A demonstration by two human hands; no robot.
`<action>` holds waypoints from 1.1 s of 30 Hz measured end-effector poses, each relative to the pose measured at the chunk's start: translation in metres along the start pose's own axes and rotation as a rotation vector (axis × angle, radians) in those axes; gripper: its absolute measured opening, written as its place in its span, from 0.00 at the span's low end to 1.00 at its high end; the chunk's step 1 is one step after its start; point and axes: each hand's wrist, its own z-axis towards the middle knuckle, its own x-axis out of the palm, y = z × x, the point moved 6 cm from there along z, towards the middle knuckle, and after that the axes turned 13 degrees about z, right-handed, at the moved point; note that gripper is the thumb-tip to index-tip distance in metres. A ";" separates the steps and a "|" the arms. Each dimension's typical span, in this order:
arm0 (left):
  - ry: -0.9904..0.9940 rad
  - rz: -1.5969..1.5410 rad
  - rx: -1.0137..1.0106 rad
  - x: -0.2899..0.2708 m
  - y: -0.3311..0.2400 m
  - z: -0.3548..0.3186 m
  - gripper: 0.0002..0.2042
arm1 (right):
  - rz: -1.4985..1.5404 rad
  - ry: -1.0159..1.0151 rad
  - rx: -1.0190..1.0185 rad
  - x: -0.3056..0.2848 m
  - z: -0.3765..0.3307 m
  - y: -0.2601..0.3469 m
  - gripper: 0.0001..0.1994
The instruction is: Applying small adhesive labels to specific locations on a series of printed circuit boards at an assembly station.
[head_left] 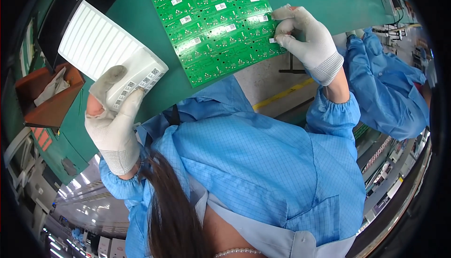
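My left hand (114,117), in a white glove with a darkened thumb and fingertips, grips the lower end of a white sheet of labels (105,42). Rows of small printed code labels show near its fingers; the upper part of the sheet has pale empty strips. A green panel of circuit boards (221,37) lies on the green table, with white code labels in columns across it. At its right edge is my gloved right hand (305,37), fingers bent in and thumb touching the board beside a small white label (272,40). Whatever the right fingertips may hold is hidden.
A brown open box (51,96) with white cloth or paper inside stands at the left, beside a black tray (70,9). The green table mat (324,0) extends to the right. Another person's blue sleeve (380,79) is close by on the right.
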 end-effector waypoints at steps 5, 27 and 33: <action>-0.007 0.010 0.003 0.002 0.001 0.000 0.21 | -0.042 -0.008 0.023 0.001 0.001 0.002 0.19; -0.051 -0.063 0.025 -0.010 -0.007 -0.004 0.24 | -0.803 -0.370 -0.286 0.016 -0.019 0.053 0.32; 0.001 -0.198 0.047 -0.006 -0.009 0.007 0.22 | -0.085 -0.110 -0.521 0.080 0.003 0.115 0.22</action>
